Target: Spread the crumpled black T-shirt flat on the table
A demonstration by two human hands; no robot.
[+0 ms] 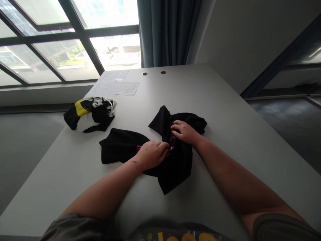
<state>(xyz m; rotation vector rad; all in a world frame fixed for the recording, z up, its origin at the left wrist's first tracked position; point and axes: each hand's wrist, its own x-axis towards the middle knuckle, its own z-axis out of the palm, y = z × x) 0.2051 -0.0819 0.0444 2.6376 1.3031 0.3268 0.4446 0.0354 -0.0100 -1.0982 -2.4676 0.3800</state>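
A black T-shirt (178, 167) with pink lettering lies bunched and twisted on the white table. One part of it stretches out flat to the left, and other corners point to the far side and toward me. My left hand (153, 154) is closed on the cloth near the middle, its fingertips partly hidden in the folds. Just beyond and to the right, my right hand (184, 131) has its fingers curled into the cloth beside the pink print. Both hands press low, close to the table.
On the left edge of the white table (215, 97) lies a crumpled black, white and yellow cloth bundle (91, 113). Papers (124, 87) rest at the back left. Two round holes (144, 73) sit near the far edge, before a blue curtain (168, 33) and windows.
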